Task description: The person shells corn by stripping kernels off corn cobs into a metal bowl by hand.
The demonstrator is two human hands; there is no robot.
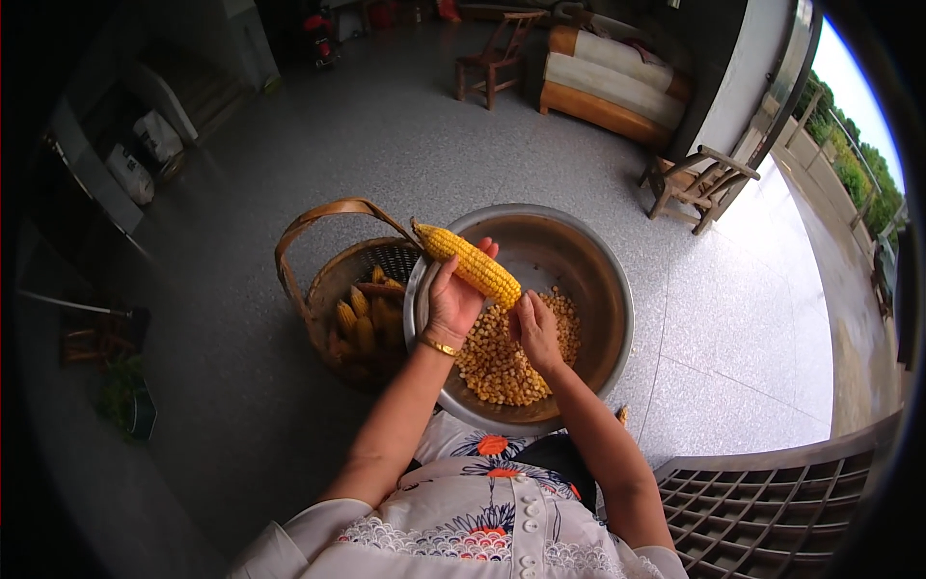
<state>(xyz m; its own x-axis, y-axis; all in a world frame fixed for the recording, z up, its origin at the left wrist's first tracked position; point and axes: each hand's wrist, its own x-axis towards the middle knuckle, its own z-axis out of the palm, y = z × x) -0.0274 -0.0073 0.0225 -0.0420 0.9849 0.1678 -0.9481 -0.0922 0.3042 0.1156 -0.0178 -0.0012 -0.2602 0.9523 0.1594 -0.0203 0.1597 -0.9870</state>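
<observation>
Head view: basket [388, 253] left of basin [596, 261], chair [493, 62] beyond; left fingers [490, 249] cradle cob [469, 261], right fingers [526, 308] pinch end.

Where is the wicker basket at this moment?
In the head view, the wicker basket stands left of centre, just left of the metal basin.

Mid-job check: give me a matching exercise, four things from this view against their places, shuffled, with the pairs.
1. corn cob
2. loose kernels
3. woven basket
4. gold-coloured bracelet

A. around the left wrist
B. inside the metal basin
C. in the left hand, with the right hand at its lower end
D. left of the basin, holding more cobs

Pairs: 1-C, 2-B, 3-D, 4-A
</observation>
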